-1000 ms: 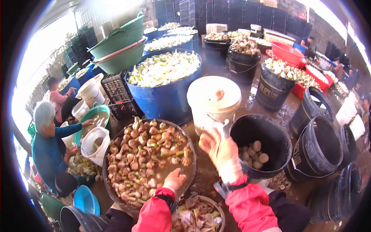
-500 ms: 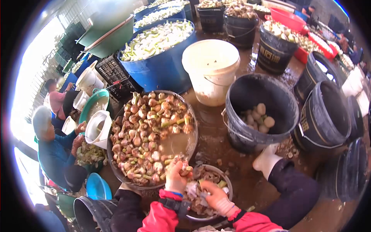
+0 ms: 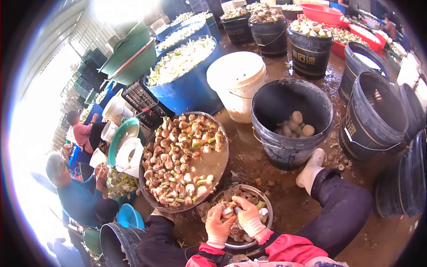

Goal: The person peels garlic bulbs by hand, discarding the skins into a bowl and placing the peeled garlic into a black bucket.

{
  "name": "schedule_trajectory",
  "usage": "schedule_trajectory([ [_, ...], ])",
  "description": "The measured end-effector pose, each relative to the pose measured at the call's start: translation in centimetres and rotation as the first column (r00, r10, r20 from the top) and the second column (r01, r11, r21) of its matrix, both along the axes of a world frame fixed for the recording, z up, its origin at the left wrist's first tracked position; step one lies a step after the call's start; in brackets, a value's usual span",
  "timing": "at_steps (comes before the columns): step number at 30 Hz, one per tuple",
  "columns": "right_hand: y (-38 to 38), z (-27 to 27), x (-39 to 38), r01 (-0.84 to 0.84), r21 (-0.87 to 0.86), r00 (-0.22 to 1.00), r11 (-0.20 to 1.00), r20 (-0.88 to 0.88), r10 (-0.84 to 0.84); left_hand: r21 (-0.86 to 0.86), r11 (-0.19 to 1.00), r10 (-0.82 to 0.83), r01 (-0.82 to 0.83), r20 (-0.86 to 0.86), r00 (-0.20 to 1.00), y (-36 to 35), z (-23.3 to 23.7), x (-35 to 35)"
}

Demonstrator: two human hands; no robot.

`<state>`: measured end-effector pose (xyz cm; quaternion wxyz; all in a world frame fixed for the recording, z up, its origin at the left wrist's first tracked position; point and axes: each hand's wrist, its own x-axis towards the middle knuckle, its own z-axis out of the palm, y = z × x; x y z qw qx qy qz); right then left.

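Observation:
My left hand (image 3: 219, 226), in a pinkish-orange glove, is closed around a garlic bulb (image 3: 228, 212) above a small metal bowl (image 3: 269, 209). The gloved fingers of my right hand (image 3: 249, 217) are pressed against the top of the same bulb. Papery skins and stem pieces fill the bowl beneath both hands. Beyond my left hand, a wide round basin (image 3: 227, 164) holds many unpeeled garlic bulbs (image 3: 171, 151) with some muddy water. A black bucket (image 3: 284, 149) ahead of me has several pale peeled bulbs (image 3: 296, 125) at its bottom.
A white bucket (image 3: 238, 95) stands behind the black one. Blue tubs (image 3: 187, 91) of trimmed garlic lie farther back. More black buckets (image 3: 373, 115) crowd the right. At left sits a co-worker in blue (image 3: 78, 196), near a light-blue basin (image 3: 130, 216). The floor is wet.
My left hand has come from the big basin's edge to the small bowl, bringing a garlic bulb against my right hand. The whole view has shifted slightly.

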<state>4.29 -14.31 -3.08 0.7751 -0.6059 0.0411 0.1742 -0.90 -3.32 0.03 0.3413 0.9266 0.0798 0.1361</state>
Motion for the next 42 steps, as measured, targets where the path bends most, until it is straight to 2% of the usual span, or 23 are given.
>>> schedule_trajectory([
  [3, -0.6, 0.0, 0.5, -0.010, -0.073, 1.000, 0.997, 0.007, 0.011, 0.128, 0.989, -0.063, 0.068, -0.044, 0.997, 0.4, 1.0, 0.9],
  [4, -0.7, 0.5, 0.9, 0.026, 0.191, 0.961, 0.981, -0.274, 0.028, -0.616, 0.784, -0.074, -0.076, -0.214, 0.974, 1.1, 1.2, 1.3],
  [5, -1.2, 1.1, 1.0, 0.024, 0.356, 0.957, 0.934, -0.278, 0.081, -0.948, 0.105, -0.194, -0.302, -0.317, 0.928, 1.8, 1.1, 1.4],
  [7, -2.1, 2.8, 1.3, -0.161, 0.300, 0.962, 0.940, -0.167, 0.218, -0.891, -0.136, -0.126, -0.432, -0.417, 0.900, 2.1, 2.4, 1.3],
  [9, -2.0, 2.3, 1.7, -0.260, 0.318, 0.945, 0.912, -0.109, 0.308, -0.905, -0.103, -0.188, -0.413, -0.390, 0.901, 3.0, 2.0, 1.0],
  [11, -1.9, 2.7, 1.7, -0.208, 0.428, 0.933, 0.879, -0.184, 0.310, -0.900, -0.048, -0.124, -0.433, -0.425, 0.897, 2.7, 1.7, 0.9],
  [14, -1.0, 1.7, 1.2, -0.263, 0.418, 0.844, 0.870, -0.338, 0.417, -0.821, 0.258, 0.188, -0.510, -0.475, 0.860, 1.4, 0.0, 0.7],
  [15, -0.6, 1.1, 0.7, -0.258, 0.414, 0.839, 0.873, -0.352, 0.415, -0.816, 0.250, 0.185, -0.521, -0.488, 0.853, 1.6, -1.3, 0.7],
  [18, 0.7, -0.1, 0.2, -0.428, 0.016, 0.841, 0.904, -0.361, 0.404, -0.841, 0.288, 0.273, -0.458, -0.387, 0.881, 3.1, -4.5, 1.1],
  [19, 0.4, 0.1, 0.3, -0.430, 0.011, 0.837, 0.903, -0.369, 0.403, -0.850, 0.187, 0.295, -0.493, -0.430, 0.853, 3.5, -5.0, 1.6],
  [21, -0.1, 1.3, 0.9, -0.510, -0.234, 0.860, 0.828, -0.166, 0.483, -0.805, 0.141, 0.425, -0.576, -0.476, 0.770, 3.6, -5.3, 2.8],
  [25, 0.1, -0.5, 0.2, -0.612, -0.129, 0.775, 0.780, -0.293, 0.559, -0.746, 0.252, 0.322, -0.617, -0.536, 0.780, 4.2, -2.8, 3.2],
  [28, 0.3, -1.1, -0.3, -0.655, -0.088, 0.734, 0.751, -0.309, 0.604, -0.681, 0.316, -0.040, -0.660, -0.705, 0.708, 7.1, -3.3, 3.3],
  [29, 0.4, -1.2, -0.3, -0.655, -0.040, 0.712, 0.754, -0.365, 0.600, -0.684, 0.317, -0.039, -0.657, -0.702, 0.712, 7.0, -3.5, 2.9],
  [32, 0.4, -1.7, 0.0, -0.415, 0.105, 0.834, 0.904, -0.354, 0.424, -0.878, 0.098, 0.318, -0.468, -0.418, 0.851, 4.3, -1.9, 2.4],
  [33, 0.3, -2.6, 0.0, -0.297, 0.158, 0.868, 0.942, -0.367, 0.335, -0.902, 0.170, 0.210, -0.396, -0.360, 0.909, 4.4, -2.5, 1.0],
  [35, 0.4, -2.0, -0.1, -0.326, 0.074, 0.881, 0.942, -0.337, 0.331, -0.913, 0.382, -0.084, -0.144, -0.189, 0.978, 1.7, -0.5, 0.9],
  [36, 0.6, -2.1, -0.7, -0.369, -0.066, 0.921, 0.927, -0.162, 0.355, -0.762, 0.640, 0.005, -0.097, -0.123, 0.992, 0.7, -0.7, -0.4],
  [37, 0.9, -2.1, -1.3, -0.380, -0.210, 0.920, 0.901, 0.019, 0.392, -0.449, 0.879, 0.122, -0.161, -0.116, 0.986, 0.6, -0.9, -0.5],
  [39, 0.7, 0.3, -0.8, -0.563, -0.353, 0.811, 0.747, -0.066, 0.581, -0.393, 0.813, 0.289, -0.430, -0.369, 0.883, 0.8, -0.6, 1.1],
  [40, 0.5, 0.4, -0.7, -0.591, -0.355, 0.795, 0.724, -0.106, 0.597, -0.570, 0.712, 0.230, -0.411, -0.364, 0.903, 2.8, -3.6, 0.9],
  [41, 0.2, 0.4, -0.6, -0.619, -0.355, 0.777, 0.700, -0.147, 0.613, -0.428, 0.861, 0.178, -0.276, -0.254, 0.951, 4.1, -4.7, 0.8],
  [42, -0.2, 0.1, 0.0, -0.583, -0.301, 0.810, 0.754, -0.155, 0.565, -0.623, 0.687, 0.159, -0.374, -0.374, 0.914, 3.6, -2.7, 0.8],
])
